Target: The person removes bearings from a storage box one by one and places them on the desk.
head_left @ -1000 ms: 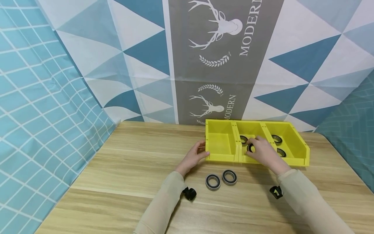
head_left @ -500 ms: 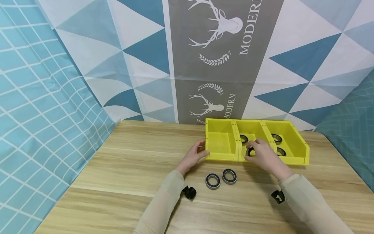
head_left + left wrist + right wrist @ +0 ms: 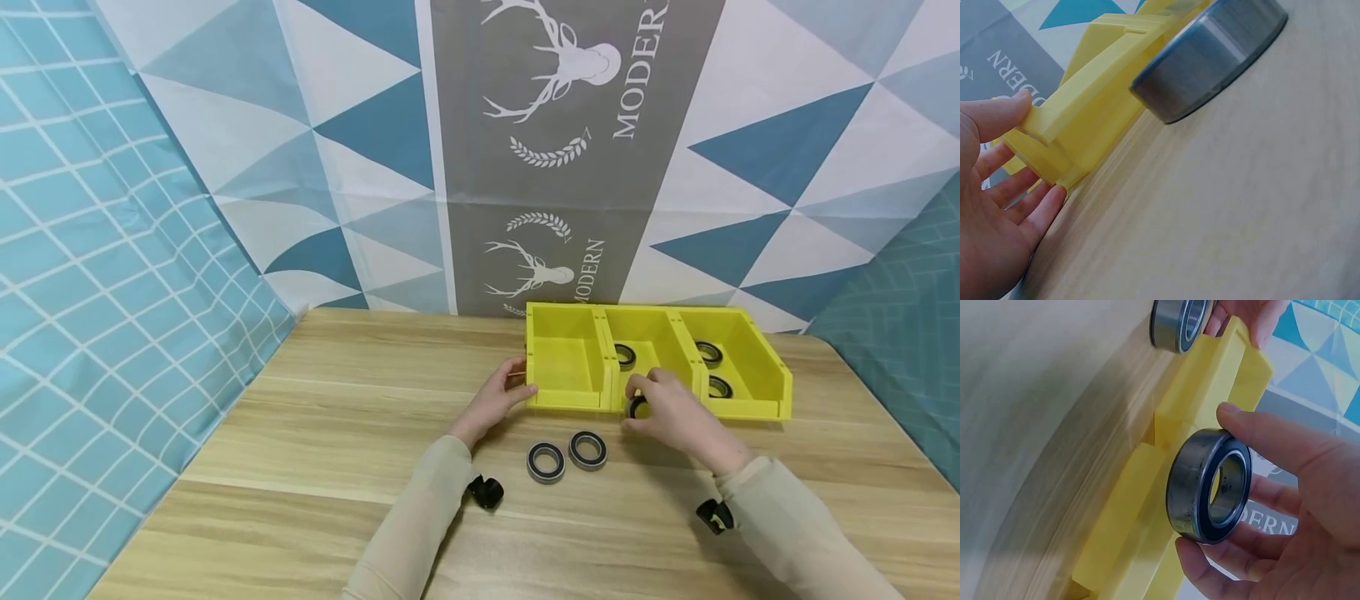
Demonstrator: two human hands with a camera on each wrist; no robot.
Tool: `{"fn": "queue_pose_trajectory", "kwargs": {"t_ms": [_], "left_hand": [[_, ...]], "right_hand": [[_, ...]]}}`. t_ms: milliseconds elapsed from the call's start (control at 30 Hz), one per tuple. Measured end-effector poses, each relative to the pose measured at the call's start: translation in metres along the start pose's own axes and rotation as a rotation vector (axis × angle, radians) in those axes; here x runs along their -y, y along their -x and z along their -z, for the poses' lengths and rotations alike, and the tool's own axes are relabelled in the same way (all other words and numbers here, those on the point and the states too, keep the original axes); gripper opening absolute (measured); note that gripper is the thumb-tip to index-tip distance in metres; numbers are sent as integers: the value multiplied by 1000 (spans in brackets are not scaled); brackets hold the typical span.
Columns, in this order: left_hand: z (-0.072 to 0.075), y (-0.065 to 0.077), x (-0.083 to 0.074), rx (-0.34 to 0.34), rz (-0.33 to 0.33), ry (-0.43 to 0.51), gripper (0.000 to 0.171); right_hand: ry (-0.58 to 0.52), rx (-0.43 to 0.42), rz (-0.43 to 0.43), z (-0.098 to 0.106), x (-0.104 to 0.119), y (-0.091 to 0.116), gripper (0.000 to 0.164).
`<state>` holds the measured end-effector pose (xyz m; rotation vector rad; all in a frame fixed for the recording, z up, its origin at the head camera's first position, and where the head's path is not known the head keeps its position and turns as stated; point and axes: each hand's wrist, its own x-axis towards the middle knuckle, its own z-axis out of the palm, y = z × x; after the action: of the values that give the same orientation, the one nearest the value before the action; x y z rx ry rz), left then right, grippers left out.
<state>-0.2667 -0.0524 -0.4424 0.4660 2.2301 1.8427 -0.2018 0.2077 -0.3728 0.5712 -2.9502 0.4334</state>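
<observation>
Bearing: at front of middle bin, rim pinched by fingers of right hand, likely for control. Left hand: fingers gripping left bin, apparently steadying it. Loose bearings: two, on table.

Smooth metal is gleaming on the bearing between the right fingers, toward four o'clock in the head view, where a matt black seal is ringing its shiny bore. Toward five o'clock, two loose bearings are showing the same pairing; the left wrist view is catching soft highlights along one's metal wall. Yellow bins, between three and four o'clock, are displaying smooth, faintly glossy plastic. The bench is spreading satin-looking wood grain across six o'clock. At twelve, the printed backdrop is hanging matt and lightly creased; at nine, a blue sheet is rippling. Matt cloth is forming the sleeves.
</observation>
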Motion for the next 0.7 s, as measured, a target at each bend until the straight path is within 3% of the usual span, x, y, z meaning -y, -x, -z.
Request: {"fn": "queue_pose_trajectory", "kwargs": {"t_ms": [333,567,700], "left_hand": [[-1,3,1,-13,-7,-20,53],[-2,15,-21,-9,-8,-26,51],[-2,17,-25,-6,-9,-32,51]], "right_hand": [[6,63,19,-6,6,10,35],[-1,83,55,-12,8,15,35],[-25,91,68,-15,9,17,35]]}}
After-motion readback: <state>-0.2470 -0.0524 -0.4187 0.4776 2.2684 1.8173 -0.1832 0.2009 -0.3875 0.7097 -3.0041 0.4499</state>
